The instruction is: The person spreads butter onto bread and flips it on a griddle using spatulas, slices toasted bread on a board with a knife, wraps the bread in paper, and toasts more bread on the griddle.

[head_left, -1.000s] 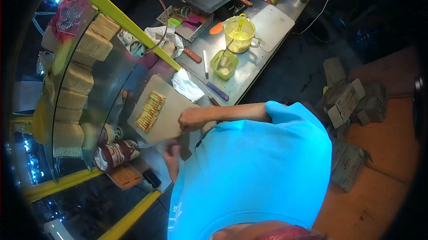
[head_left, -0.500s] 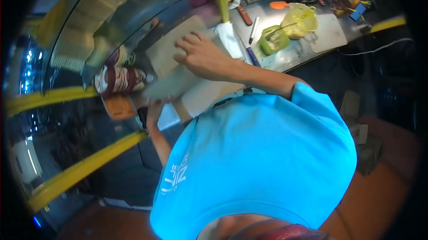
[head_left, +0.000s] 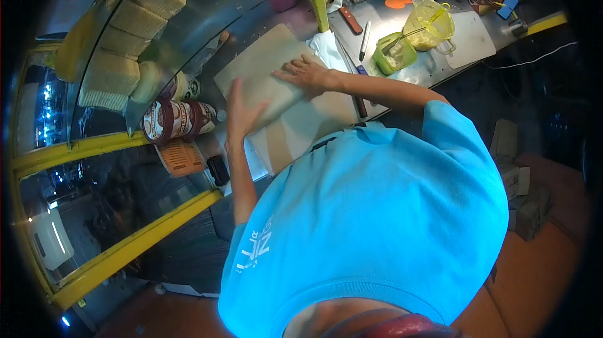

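Brown paper or thin card (head_left: 267,46) lies folded on the counter in front of me, with a lower layer (head_left: 314,128) reaching toward my body. My left hand (head_left: 242,112) rests on its left side, thumb and fingers spread apart. On the right part of the sheet my right hand (head_left: 306,77) lies flat with its fingers stretched out. Neither hand grips anything. Whether the brown material is one folded piece or several layers cannot be made out.
Left of the sheet lie printed tubs (head_left: 173,118), an orange printed card (head_left: 181,157) and a black object (head_left: 218,170). To the right are a green container (head_left: 394,55), a yellow jug (head_left: 433,30), a marker (head_left: 365,40) and a white board (head_left: 474,40). Stacked boxes (head_left: 107,80) stand behind glass.
My left hand has moved up from the sheet's lower left edge onto its surface. My right hand has shifted right and slightly down. The raised, blurred flap now lies flatter.
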The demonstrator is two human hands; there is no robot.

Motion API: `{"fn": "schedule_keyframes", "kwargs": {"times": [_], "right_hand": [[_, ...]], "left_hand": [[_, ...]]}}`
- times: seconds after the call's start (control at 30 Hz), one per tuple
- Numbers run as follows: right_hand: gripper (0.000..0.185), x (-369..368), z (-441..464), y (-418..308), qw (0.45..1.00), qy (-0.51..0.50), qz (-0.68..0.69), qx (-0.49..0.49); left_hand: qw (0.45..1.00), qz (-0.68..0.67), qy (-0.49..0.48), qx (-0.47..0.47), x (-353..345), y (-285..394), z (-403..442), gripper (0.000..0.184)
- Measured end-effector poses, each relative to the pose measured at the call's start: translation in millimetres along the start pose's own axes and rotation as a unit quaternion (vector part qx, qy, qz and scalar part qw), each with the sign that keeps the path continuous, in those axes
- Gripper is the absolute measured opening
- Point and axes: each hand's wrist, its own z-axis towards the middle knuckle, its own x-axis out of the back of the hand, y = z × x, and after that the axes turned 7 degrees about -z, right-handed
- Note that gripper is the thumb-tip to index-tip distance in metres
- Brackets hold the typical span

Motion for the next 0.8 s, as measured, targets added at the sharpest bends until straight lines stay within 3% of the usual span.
{"fn": "schedule_keyframes", "kwargs": {"times": [0.03, 0.1, 0.2, 0.27, 0.4, 0.5, 0.57, 0.63, 0.7, 0.73, 0.8], "right_hand": [[0.118, -2, 2, 1, 1.000, 0.004, -0.016, 0.003], [0.116, -7, 10, 3, 0.999, 0.009, -0.031, 0.016], [0.105, -6, 15, 11, 0.999, -0.007, -0.023, 0.035], [0.095, 1, 8, 10, 0.996, -0.078, 0.040, 0.027], [0.089, 10, -9, 4, 0.992, -0.108, 0.048, 0.032], [0.094, 1, -18, 0, 0.992, -0.101, 0.065, 0.034], [0.105, -2, -25, -10, 0.999, -0.031, 0.016, 0.000], [0.107, -3, -27, -11, 0.999, -0.044, 0.029, -0.002], [0.110, 0, -26, -10, 0.998, -0.056, 0.042, -0.006], [0.108, 4, -26, -8, 0.996, -0.071, 0.050, -0.009], [0.107, 5, -27, -7, 0.994, -0.087, 0.058, -0.010]], "left_hand": [[1.000, 0.000, 0.000, 0.007, -6, 7, 0, 0.090], [0.969, 0.070, -0.237, -0.002, -15, 10, 10, 0.100], [0.958, 0.068, -0.279, 0.014, -14, 6, 20, 0.102], [0.955, 0.079, -0.285, 0.017, -17, 6, 16, 0.101], [0.956, 0.069, -0.287, 0.010, -21, 6, -2, 0.097], [0.951, 0.095, -0.283, 0.084, -11, 8, -10, 0.097], [0.954, 0.103, -0.265, 0.091, -8, 17, -19, 0.096], [0.958, 0.113, -0.245, 0.099, -10, 21, -28, 0.095], [0.973, 0.171, -0.158, 0.010, -14, 20, -35, 0.098], [0.973, 0.171, -0.158, 0.011, -14, 18, -34, 0.098], [0.958, 0.110, -0.250, 0.080, -12, 9, -28, 0.097]]}}
